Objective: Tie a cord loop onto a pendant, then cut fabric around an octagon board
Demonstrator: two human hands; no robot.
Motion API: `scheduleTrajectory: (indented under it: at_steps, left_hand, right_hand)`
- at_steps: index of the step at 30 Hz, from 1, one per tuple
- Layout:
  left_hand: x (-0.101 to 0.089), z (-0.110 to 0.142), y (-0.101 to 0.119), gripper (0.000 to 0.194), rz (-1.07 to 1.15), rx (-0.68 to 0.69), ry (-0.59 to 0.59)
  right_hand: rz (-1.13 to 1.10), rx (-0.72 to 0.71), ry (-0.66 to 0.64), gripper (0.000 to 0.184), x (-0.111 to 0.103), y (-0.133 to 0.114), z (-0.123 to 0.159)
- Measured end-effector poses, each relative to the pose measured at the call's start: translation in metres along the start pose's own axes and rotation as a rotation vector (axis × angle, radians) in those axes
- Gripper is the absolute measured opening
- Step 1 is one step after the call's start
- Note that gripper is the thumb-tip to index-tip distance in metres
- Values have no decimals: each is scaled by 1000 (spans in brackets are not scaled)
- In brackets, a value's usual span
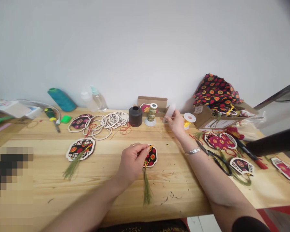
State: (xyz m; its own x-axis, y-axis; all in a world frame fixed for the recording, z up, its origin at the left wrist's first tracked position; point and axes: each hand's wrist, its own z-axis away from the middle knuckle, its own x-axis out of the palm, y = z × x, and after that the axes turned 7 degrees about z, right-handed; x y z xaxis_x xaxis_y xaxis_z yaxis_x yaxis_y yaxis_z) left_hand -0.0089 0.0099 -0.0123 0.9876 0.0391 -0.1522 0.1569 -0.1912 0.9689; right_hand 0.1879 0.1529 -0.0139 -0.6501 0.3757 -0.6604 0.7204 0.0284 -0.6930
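My left hand [133, 161] is closed in a pinch at the top of a tasselled ornament [151, 157], near a bit of yellow cord. The ornament has patterned black fabric in a pale wooden frame; a green tassel [147, 190] trails from its lower edge toward me. My fingers hide its left side. Farther back, my right hand [176, 123] is wrapped round a whitish translucent bottle [170, 111], which leans to the right. Just right of that hand stands a white spool with yellow cord [188, 120]. To its left is a spool of green thread [152, 112].
Scissors [218, 159] and finished-looking ornaments [222, 140] lie to the right, by a cardboard box [214, 117] with patterned fabric. Along the back are a black spool [135, 116], wooden frames [116, 120] and a teal thread cone [61, 99]. Another tasselled ornament [81, 149] lies left.
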Motion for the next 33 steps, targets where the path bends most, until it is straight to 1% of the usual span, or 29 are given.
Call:
scheduleTrajectory:
  at_steps: [2,4,5,6,7,8,9,10,12,14,17,22,25,29,33]
  left_hand:
    - [0,0,2,17,23,-29,1]
    - [1,-1,4,18,68,-88,6]
    - [1,-1,6,18,99,-129,10]
    - [1,-2,8,18,134,-175,14]
    - [1,-3,10,19,167,-221,18]
    - [1,-3,11,19,195,-262,23]
    - [1,-4,13,20,215,-293,26]
    - [0,-4,15,19,228,-312,30]
    - [0,-4,17,19,244,-328,30]
    - [0,-4,18,19,251,-335,19]
    - [-1,-3,18,18,264,-339,7]
    - [-2,-2,15,14,310,-315,-5]
    - [-2,-1,14,14,324,-306,-28]
    - [-1,0,15,14,322,-296,-33]
    - [0,0,17,14,306,-247,-34]
  right_hand:
    - [51,4,-24,38,-6,-3,2]
    - [141,-8,-39,49,-17,-9,12]
    - [170,-32,-43,48,-24,-13,21]
    - [180,-58,-42,40,-32,-19,31]
    - [190,-138,-22,27,-38,-24,43]
    - [155,-241,-28,14,-44,-30,56]
    - [79,-325,-56,11,-48,-35,69]
    - [-21,-363,-83,13,-50,-39,81]
    - [-216,-378,-104,13,-47,-44,101]
    - [-316,-384,-37,12,-39,-43,114]
    - [-362,-385,-5,11,-29,-36,120]
    - [-377,-396,-60,17,-29,-30,122]
    - [-360,-438,-63,17,-30,-31,123]
    - [-336,-501,-35,18,-30,-33,123]
    - [-332,-569,-12,22,-31,-32,122]
